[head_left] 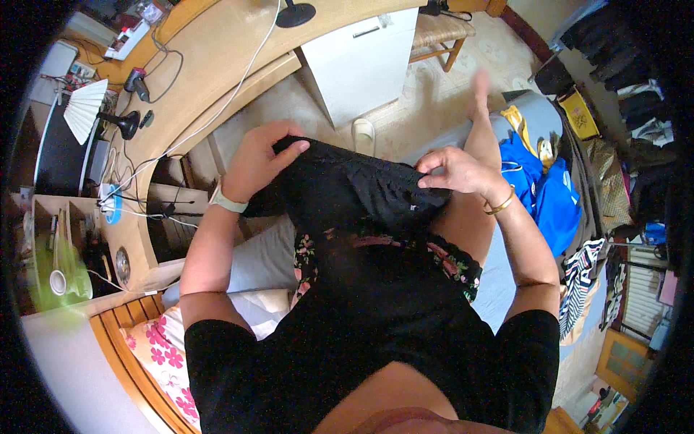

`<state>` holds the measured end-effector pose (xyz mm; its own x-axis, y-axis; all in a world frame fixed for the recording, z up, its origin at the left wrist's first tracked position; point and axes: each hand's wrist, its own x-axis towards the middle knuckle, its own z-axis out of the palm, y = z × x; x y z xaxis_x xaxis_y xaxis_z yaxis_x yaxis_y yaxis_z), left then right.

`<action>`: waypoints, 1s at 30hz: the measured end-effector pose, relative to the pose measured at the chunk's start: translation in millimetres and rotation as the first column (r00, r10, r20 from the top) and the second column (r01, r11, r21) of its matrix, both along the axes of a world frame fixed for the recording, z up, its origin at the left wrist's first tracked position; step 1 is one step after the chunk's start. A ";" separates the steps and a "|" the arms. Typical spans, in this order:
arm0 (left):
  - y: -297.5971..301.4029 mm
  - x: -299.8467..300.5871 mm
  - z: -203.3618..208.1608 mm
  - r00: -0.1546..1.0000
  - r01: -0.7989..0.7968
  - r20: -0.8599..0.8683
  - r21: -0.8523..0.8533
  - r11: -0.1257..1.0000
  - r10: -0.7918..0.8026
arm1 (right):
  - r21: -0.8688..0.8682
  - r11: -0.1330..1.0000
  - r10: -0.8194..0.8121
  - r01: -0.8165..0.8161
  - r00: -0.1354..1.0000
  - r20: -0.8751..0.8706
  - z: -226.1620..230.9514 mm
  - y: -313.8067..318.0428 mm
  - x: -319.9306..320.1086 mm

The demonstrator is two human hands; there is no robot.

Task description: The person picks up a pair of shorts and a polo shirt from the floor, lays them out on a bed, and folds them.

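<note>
Broadly, a curved wooden desk (217,54) is the largest thing, and it lies beyond and to the left of the black garment (340,184), which serves here as landmark. To the right of this garment, the grey-blue bed (495,286) is visible, and one bare leg of the person is stretched along it. A white cabinet (361,69) with a handle stands beyond the garment. The garment itself is suspended over the lap of the person, between the two hands, with its gathered edge on the far side. To its right is a bright blue piece of clothing (553,195), and nearer to the person on the same side, a striped cloth (578,278). A lamp with white pleated shade (85,112) is on the far left of the garment. The left hand (256,155) grips the left end of the edge, thumb on top; its other fingers are partly hidden by the fabric. The right hand (463,173) pinches the right end between thumb and fingers. Just beyond the garment is a pale slipper (363,135). Smallest, a golden bracelet (500,202) circles the right wrist.
</note>
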<state>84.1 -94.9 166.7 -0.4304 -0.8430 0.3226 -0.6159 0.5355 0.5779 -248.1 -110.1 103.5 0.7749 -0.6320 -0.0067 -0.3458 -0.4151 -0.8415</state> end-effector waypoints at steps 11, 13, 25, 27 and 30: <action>-12.6 22.1 47.9 0.950 -0.034 0.313 0.063 0.997 0.013 | 0.225 0.905 -0.411 0.362 0.880 0.237 84.2 -21.7 -55.9; -12.4 25.6 43.5 0.890 0.059 0.455 -0.113 0.992 -0.001 | 0.074 0.947 -0.318 0.313 0.945 0.073 87.2 -21.8 -62.2; -13.2 41.7 73.3 0.887 0.034 0.412 -0.510 0.860 0.209 | -0.135 0.844 -0.484 0.519 0.845 0.226 130.0 -47.1 -104.7; -11.8 38.2 75.8 0.879 0.039 0.424 -0.520 0.853 0.218 | -0.143 0.910 -0.367 0.390 0.916 0.161 129.3 -49.6 -91.0; -12.2 40.6 74.8 0.816 0.052 0.533 -0.451 0.891 0.223 | -0.145 0.919 -0.336 0.366 0.921 0.199 124.4 -52.3 -77.2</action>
